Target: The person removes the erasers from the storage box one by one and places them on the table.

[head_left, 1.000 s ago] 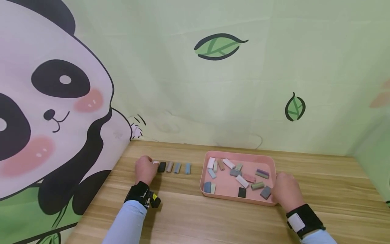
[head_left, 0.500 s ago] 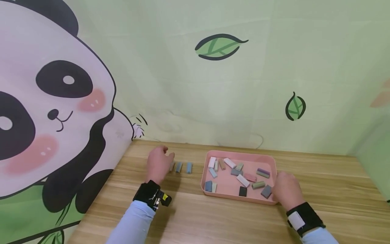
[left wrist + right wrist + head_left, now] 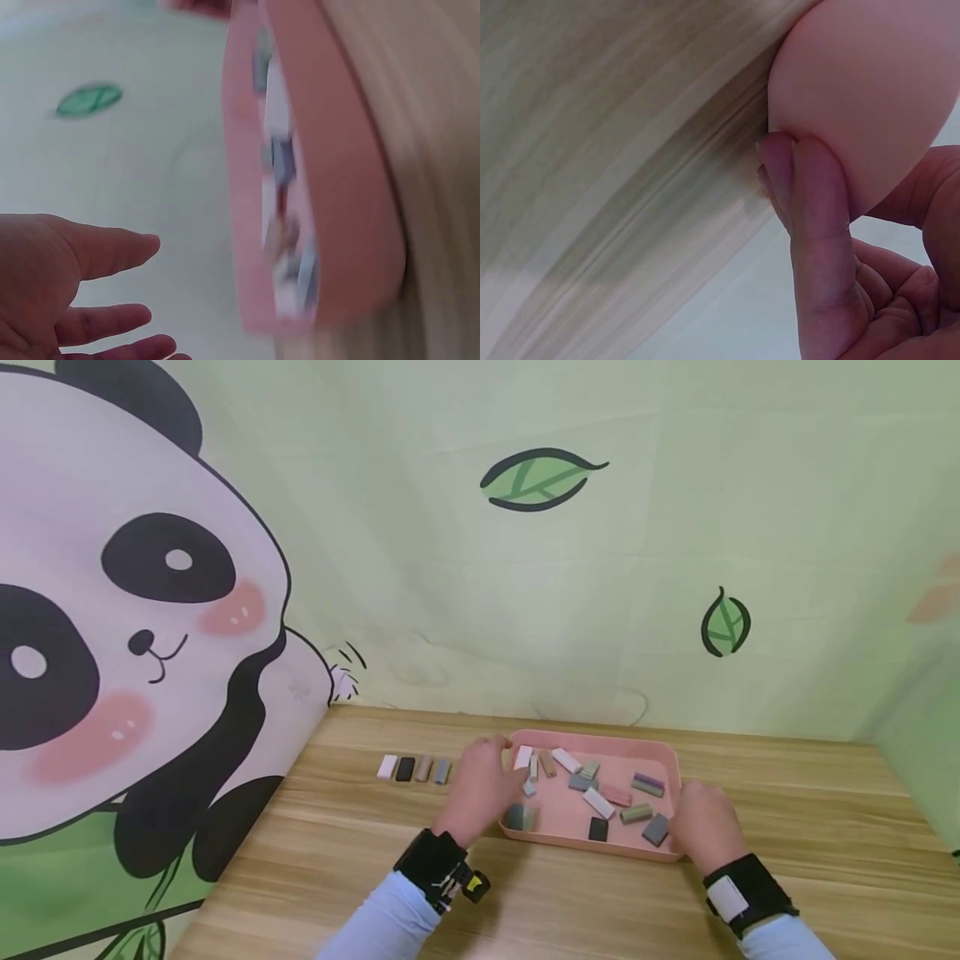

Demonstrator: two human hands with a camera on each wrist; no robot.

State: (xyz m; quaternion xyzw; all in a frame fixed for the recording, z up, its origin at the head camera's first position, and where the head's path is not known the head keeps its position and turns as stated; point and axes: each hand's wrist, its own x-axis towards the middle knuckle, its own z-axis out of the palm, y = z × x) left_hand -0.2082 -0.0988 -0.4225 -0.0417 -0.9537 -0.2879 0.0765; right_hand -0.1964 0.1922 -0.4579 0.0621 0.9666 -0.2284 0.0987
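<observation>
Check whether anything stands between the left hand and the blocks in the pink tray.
From above, nothing visible does: the pink tray holding the blocks is open-topped. Its left wall, which the left hand partly hides, is the only possible barrier.

Behind the wood-grained counter (image 3: pixel 600 906), a pale green backdrop (image 3: pixel 585 610). At left, a big black-and-white panda (image 3: pixel 153 622) with pink cheeks. On the backdrop, a sideways leaf (image 3: pixel 536 481); lower and further right, a smaller upright leaf (image 3: pixel 725 625).
</observation>
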